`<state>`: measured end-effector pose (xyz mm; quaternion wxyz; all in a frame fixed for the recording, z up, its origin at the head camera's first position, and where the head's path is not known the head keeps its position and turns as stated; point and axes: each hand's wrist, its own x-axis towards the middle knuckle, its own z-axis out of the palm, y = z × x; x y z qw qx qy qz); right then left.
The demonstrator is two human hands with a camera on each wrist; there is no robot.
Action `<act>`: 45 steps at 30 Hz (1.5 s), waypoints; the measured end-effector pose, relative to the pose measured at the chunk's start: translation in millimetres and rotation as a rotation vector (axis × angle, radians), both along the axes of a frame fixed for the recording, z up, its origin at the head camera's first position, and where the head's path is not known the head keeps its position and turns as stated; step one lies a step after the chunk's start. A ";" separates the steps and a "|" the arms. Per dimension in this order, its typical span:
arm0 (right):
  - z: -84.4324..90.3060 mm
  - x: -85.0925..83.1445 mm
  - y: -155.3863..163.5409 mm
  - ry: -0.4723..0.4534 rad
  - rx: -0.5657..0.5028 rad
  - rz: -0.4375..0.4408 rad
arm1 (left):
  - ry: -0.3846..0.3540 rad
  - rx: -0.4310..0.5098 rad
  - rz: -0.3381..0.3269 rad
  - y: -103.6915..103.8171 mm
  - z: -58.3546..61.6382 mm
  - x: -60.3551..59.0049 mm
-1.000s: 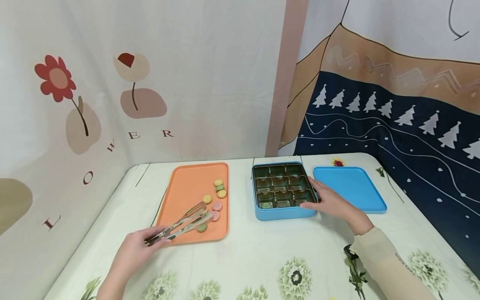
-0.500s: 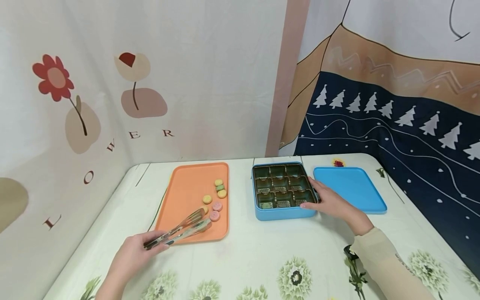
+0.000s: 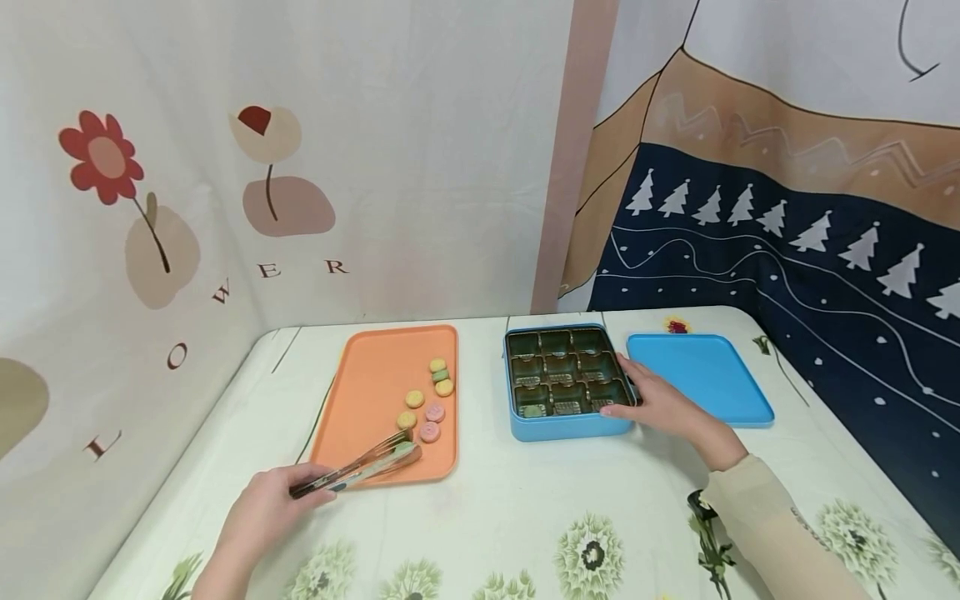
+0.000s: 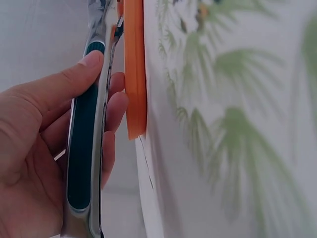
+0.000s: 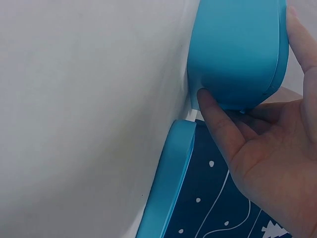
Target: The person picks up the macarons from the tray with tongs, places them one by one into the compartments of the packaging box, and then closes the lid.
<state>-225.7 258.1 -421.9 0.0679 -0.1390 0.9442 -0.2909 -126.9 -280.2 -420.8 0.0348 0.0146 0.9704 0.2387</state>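
Note:
My left hand grips metal tongs with dark handles at the front edge of the orange tray. The tongs' tips lie nearly together, low on the tray, around a green round sweet. Several yellow, pink and green sweets lie on the tray's right half. My right hand holds the front right corner of the open blue box, with the thumb on one side wall. The box's dark insert has several compartments, a few with something small in them.
The flat blue lid lies just right of the box, behind my right hand, and shows again as the blue lid. The table has a floral cloth. Printed fabric walls stand close behind and on both sides.
The tongs have drawn back toward the tray's front edge and narrowed around the green sweet. A yellow sweet they covered now shows. The right hand and box have not moved.

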 end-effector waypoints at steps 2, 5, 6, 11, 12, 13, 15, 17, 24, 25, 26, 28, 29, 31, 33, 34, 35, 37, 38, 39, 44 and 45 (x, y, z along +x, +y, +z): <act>0.6 0.0 -0.2 -0.001 -0.001 -0.002 | -0.003 0.001 0.003 0.1 0.8 -1.6; 1.6 -0.3 -0.3 0.002 -0.004 -0.002 | -0.009 0.001 0.006 0.5 2.5 -3.6; 2.0 -0.4 -0.3 0.004 -0.006 -0.002 | -0.008 -0.001 0.006 0.6 3.0 -4.1; 1.9 -1.5 -0.1 0.012 -0.006 0.001 | -0.015 0.001 0.010 0.1 3.7 -4.5; 1.5 -1.7 -0.1 0.012 -0.004 0.002 | -0.017 0.001 0.012 -0.2 3.5 -4.3; 0.9 -2.2 0.1 0.013 -0.001 0.004 | -0.019 0.001 0.014 -0.4 3.2 -4.1; 0.1 -2.7 0.2 0.013 0.004 0.008 | -0.021 -0.002 0.018 -1.0 2.2 -3.7; -0.4 -3.0 0.1 0.011 0.007 0.010 | -0.017 -0.006 0.020 -1.4 1.0 -3.0; 1.0 -3.1 -0.9 0.010 0.003 0.012 | -0.001 -0.008 0.021 -2.7 -0.3 -2.0; 1.1 -3.0 -0.9 0.012 0.004 0.012 | 0.001 -0.010 0.022 -2.9 -0.5 -2.1; 1.0 -2.9 -0.8 0.014 0.006 0.012 | 0.001 -0.011 0.022 -3.1 -0.5 -2.0; 1.0 -2.6 -0.7 0.020 0.010 0.013 | 0.000 -0.012 0.021 -3.3 -0.8 -1.9; 1.1 -2.4 -0.7 0.021 0.010 0.013 | 0.000 -0.013 0.021 -3.3 -0.7 -1.8; 0.9 -2.2 -0.5 0.025 0.009 0.012 | -0.001 -0.014 0.022 -3.3 -0.5 -1.8; 0.7 -2.1 -0.4 0.025 0.007 0.011 | -0.002 -0.016 0.021 -3.4 -0.3 -2.2; 0.6 -1.9 -0.3 0.025 0.006 0.011 | -0.001 -0.017 0.022 -3.3 -0.2 -2.5; 0.3 -1.9 -0.3 0.026 0.006 0.011 | 0.002 -0.019 0.021 -3.2 0.0 -3.0; -0.2 -1.7 -0.3 0.026 0.006 0.008 | 0.008 -0.020 0.021 -2.9 0.7 -3.6; -0.5 -1.4 -0.3 0.027 0.006 0.007 | 0.012 -0.021 0.021 -2.7 1.1 -3.8; -0.8 -1.2 -0.4 0.028 0.006 0.006 | 0.015 -0.021 0.022 -2.5 1.6 -4.0; -0.5 -1.1 -0.3 0.026 -0.001 0.005 | 0.031 -0.020 0.033 -0.9 5.8 -3.9; -0.3 -1.2 -0.4 0.025 -0.003 0.005 | 0.035 -0.020 0.033 -0.6 6.7 -4.1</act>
